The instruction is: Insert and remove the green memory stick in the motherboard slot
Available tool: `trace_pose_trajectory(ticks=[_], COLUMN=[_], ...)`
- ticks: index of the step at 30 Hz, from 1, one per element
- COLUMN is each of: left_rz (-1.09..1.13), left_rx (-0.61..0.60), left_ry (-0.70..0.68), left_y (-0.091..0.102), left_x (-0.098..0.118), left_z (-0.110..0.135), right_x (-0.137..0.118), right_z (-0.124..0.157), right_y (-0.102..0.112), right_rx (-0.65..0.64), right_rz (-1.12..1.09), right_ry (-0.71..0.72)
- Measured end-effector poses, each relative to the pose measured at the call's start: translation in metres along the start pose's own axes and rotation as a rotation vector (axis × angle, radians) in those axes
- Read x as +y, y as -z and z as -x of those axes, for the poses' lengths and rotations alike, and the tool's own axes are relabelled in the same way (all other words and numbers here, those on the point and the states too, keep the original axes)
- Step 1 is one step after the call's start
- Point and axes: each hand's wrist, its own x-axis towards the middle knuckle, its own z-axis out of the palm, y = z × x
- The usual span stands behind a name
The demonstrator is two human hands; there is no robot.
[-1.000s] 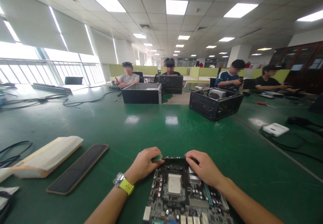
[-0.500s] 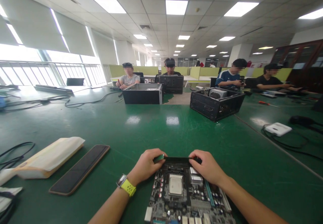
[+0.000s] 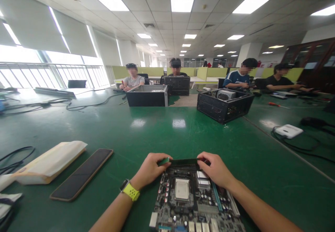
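Observation:
A bare motherboard (image 3: pixel 193 204) with a silver processor in its socket lies on the green table (image 3: pixel 167 134) right in front of me. Across its far edge a long green memory stick (image 3: pixel 183 162) is held level, slightly above the board. My left hand (image 3: pixel 150 169), with a yellow-strapped watch on the wrist, pinches the stick's left end. My right hand (image 3: pixel 216 170) grips its right end, fingers curled over it.
A dark phone (image 3: pixel 82 178) and a padded envelope (image 3: pixel 49 162) lie to my left, cables beyond. Open computer cases (image 3: pixel 148 96) (image 3: pixel 225 105) stand mid-table. A white box (image 3: pixel 289 131) with cables sits right. Several people sit at the far side.
Both hands have lifted the memory stick a little off the board's far edge; it now shows as a full strip between them. The view has shifted slightly.

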Motion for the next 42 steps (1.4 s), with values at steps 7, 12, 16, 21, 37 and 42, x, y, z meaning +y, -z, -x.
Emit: trace_pose_trajectory(ticks=[7,12,16,21,37,42], left_rz=[-0.024,-0.035,-0.047,-0.046,-0.026,-0.032], left_rx=[0.004,0.006,0.0,0.053,0.02,0.033], left_ry=[0.011,0.033,0.036,0.067,-0.021,0.001], left_y=[-0.0021,-0.001,0.0007,0.0048,0.0038,0.0052], left_x=[-0.0049,-0.0054,-0.0031,0.0014,-0.0076,-0.0032], left_z=[0.0002,0.0003,0.0,-0.001,-0.001,-0.0009], right_x=[0.0018,0.0012,0.0007,0.0018,0.0,0.0001], right_z=[-0.0001,0.0003,0.0008,0.0002,0.0006,-0.0022], right_y=[-0.001,-0.0004,0.0,0.0006,-0.0022,0.0035], right_rx=[-0.01,-0.022,-0.042,-0.026,-0.067,-0.015], right_rz=[0.007,0.0,0.005,-0.002,0.016,0.018], right_ry=[-0.019,-0.012,-0.02,-0.028,0.046,0.042])
